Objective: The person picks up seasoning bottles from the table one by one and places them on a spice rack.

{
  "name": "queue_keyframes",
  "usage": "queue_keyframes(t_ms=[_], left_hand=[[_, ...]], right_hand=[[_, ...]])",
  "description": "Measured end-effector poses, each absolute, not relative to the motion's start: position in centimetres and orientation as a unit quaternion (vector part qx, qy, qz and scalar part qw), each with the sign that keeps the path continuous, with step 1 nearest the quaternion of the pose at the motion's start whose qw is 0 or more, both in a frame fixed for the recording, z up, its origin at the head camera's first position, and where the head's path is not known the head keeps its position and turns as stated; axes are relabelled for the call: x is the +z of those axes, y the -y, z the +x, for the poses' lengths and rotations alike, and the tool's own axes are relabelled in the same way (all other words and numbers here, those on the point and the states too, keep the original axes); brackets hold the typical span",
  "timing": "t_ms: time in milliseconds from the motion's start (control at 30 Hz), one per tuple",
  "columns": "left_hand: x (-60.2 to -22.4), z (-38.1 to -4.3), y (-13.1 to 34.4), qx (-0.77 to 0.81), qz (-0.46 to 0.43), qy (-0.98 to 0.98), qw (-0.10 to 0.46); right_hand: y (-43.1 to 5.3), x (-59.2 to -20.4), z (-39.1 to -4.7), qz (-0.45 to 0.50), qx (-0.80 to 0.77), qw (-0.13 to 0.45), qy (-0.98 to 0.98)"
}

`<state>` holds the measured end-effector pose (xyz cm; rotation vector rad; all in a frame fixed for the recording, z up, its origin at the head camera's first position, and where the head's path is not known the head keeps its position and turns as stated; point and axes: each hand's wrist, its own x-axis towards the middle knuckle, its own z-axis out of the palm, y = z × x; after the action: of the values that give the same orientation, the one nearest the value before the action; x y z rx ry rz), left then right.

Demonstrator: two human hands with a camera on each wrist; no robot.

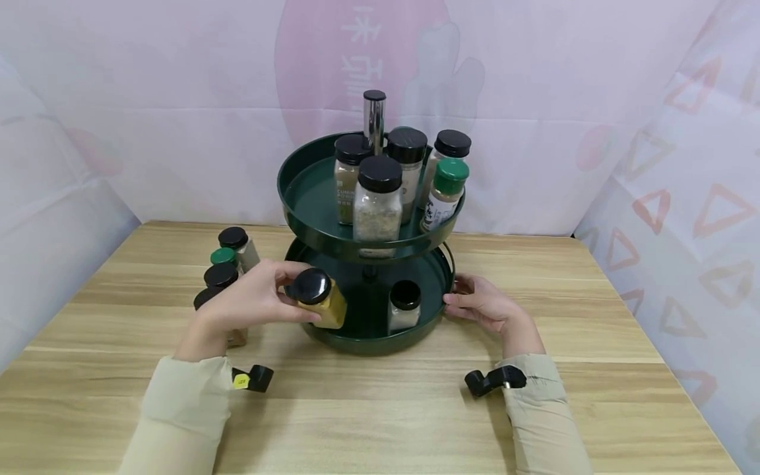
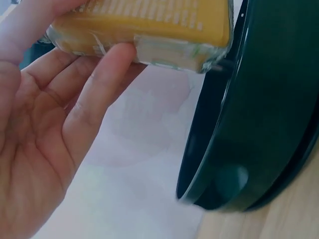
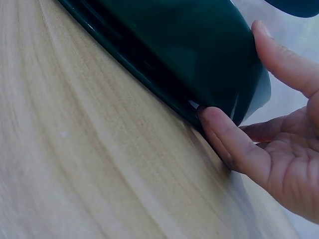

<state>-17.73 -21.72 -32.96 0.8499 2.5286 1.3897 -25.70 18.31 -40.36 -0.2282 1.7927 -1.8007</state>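
In the head view my left hand (image 1: 264, 297) grips a square spice jar (image 1: 330, 309) of yellow powder with a black lid, tilted at the left front rim of the lower tray. The left wrist view shows thumb and fingers on the jar (image 2: 149, 22) beside the tray wall (image 2: 269, 99). My right hand (image 1: 483, 303) holds the right edge of the dark green lower tray (image 1: 380, 344); in the right wrist view, fingers of this hand (image 3: 289, 154) touch its wall and base. A black-lidded jar (image 1: 404, 316) stands inside the lower tray.
The upper tray (image 1: 309, 178) of the two-tier rack carries several jars, including a green-lidded one (image 1: 444, 194), around a metal post (image 1: 374, 119). Left of the rack, several jars (image 1: 234, 239) stand in a row on the wooden table (image 1: 368, 415), partly behind my left hand.
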Motion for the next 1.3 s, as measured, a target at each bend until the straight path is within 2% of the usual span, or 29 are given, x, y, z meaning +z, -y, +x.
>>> queue_keyframes(t_ms=[567,1300], left_hand=[[-35.0,-18.9,17.2,0.455,0.325,-0.827,0.058],[-35.9,-19.2,14.9,0.417,0.307,-0.852,0.075]], right_hand=[[-18.1,-40.1,-25.7,-0.099,-0.654,0.295,-0.69],[-17.8,-39.9,-25.6,-0.129,-0.612,0.294,-0.722]])
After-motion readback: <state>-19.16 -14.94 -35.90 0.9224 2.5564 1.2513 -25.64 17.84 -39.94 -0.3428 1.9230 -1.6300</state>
